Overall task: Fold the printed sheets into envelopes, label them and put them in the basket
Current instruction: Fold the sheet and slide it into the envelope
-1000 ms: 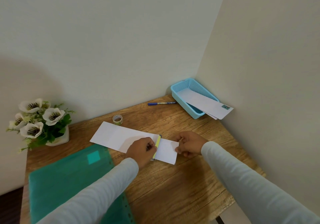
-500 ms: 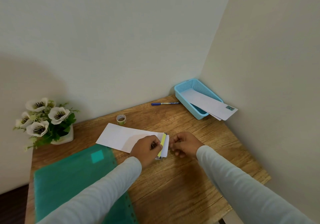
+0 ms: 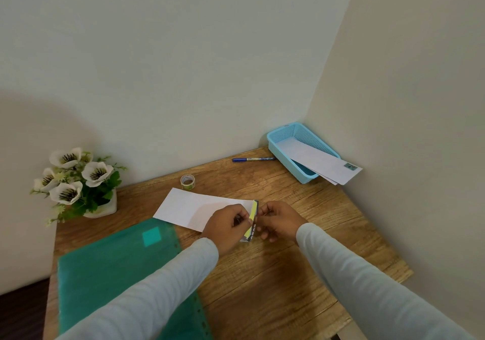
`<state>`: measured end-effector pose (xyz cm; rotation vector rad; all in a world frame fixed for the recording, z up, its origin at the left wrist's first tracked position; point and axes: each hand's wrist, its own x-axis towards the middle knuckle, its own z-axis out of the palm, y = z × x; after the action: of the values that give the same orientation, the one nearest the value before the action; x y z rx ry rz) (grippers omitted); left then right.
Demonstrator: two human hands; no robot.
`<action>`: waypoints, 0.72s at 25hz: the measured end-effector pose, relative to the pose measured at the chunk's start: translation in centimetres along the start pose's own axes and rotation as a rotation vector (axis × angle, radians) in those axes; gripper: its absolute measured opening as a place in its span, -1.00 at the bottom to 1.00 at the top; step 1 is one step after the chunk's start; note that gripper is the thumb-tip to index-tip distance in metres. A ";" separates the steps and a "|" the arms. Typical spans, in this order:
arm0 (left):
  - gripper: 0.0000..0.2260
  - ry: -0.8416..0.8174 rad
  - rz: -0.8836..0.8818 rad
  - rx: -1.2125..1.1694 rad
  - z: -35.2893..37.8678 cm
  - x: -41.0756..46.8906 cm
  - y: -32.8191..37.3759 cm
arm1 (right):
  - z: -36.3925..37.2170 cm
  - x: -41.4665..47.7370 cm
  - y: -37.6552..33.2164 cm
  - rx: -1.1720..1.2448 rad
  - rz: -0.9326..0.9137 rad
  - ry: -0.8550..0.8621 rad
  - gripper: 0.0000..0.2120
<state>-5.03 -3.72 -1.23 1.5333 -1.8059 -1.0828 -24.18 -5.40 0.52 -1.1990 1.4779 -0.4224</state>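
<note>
On the desk I log one folder and one flat envelope, long axis left-right, just behind the left hand, which is nearer. Two more sit in the basket. The left hand grips one label pad; the right hand, fingers curled, pinches its edge.

Home desk corner: wooden table, flower pot.

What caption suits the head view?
Left hand and right hand hold a yellow-edged label pad by a white envelope.
</note>
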 end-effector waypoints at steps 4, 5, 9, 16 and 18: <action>-0.95 0.003 0.032 -0.073 -0.1 -0.2 1.3 | 0.7 -0.1 -0.6 -0.004 -0.030 -0.001 -0.81; -0.96 0.002 0.041 -0.096 -0.3 -0.3 1.7 | 0.7 -0.2 -0.9 -0.005 -0.051 0.008 -0.80; -0.90 0.044 0.153 -0.112 -2.2 -0.1 3.4 | -0.5 -0.8 -3.5 0.008 -0.216 0.091 -0.79; -0.67 0.320 0.446 0.001 -9.9 2.5 8.9 | -3.6 -4.1 -12.3 0.049 -0.615 0.242 -0.83; -0.87 0.276 0.404 -0.159 -10.9 3.1 10.1 | -4.0 -5.2 -14.1 0.106 -0.699 0.244 -0.85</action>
<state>-2.37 -8.99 12.81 1.0992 -1.6942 -0.7581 -22.30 -8.24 15.69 -1.6038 1.1768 -1.1360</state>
